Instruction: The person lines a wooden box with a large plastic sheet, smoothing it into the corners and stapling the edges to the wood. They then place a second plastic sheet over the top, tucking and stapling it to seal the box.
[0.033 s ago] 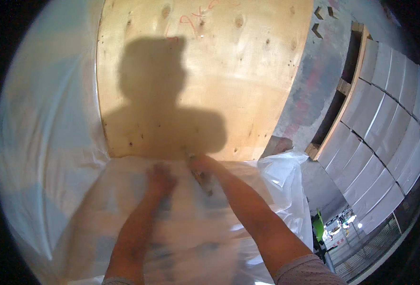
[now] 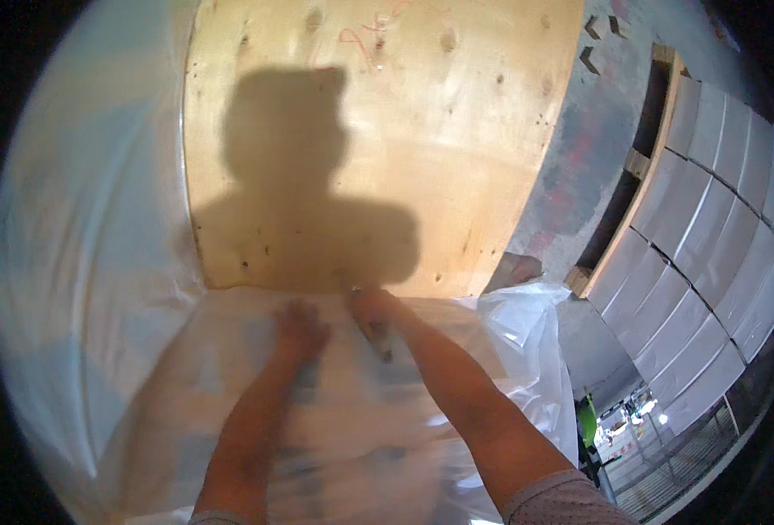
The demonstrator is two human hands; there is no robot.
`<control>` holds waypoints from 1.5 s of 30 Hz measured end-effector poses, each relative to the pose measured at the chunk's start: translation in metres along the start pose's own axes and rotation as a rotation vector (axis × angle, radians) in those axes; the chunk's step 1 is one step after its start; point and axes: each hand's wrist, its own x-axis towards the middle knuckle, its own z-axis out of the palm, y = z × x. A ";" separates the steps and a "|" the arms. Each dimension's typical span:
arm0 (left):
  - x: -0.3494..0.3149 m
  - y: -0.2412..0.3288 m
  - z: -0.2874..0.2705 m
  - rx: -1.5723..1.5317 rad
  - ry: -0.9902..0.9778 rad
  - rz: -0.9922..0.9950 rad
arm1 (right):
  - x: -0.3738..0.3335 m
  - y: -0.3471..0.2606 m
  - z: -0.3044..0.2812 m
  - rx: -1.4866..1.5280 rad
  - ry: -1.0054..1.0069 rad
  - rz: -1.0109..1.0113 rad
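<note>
Hand tool (image 2: 380,341): narrow and elongated, tilted, running through the grip of the right hand (image 2: 374,306); its lower end protrudes below the fingers, on the inner side of the right forearm; its type is too blurred to tell.
Right fingers: closed around the hand tool, at the lower edge of the plywood panel (image 2: 465,149); the position of each finger is not clear.
Left hand (image 2: 301,328): over the translucent plastic film (image 2: 360,477), just below the same panel edge, to the left of the hand tool and apart from it.
Left fingers: pointing toward the panel; whether spread or pressed together cannot be told because of blur.
Plastic film: spread beneath both forearms, bunched at its right side.
Plywood panel: beyond the hands, with red marking near the top and a person's shadow across it.
Right side: wooden pallet (image 2: 627,229) beside stacked pale boxes (image 2: 697,227).
</note>
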 end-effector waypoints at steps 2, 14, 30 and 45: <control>0.002 0.000 0.000 -0.040 0.005 0.010 | -0.002 -0.020 0.004 -0.040 0.075 0.074; -0.106 0.004 -0.142 -0.200 -0.189 -0.101 | -0.041 -0.090 -0.061 0.465 0.115 0.581; -0.359 -0.060 -0.205 0.004 -0.158 -0.059 | -0.050 -0.234 -0.123 0.490 0.246 0.276; -0.474 -0.058 -0.218 -0.087 -0.037 -0.316 | 0.024 -0.210 -0.097 0.421 0.134 0.200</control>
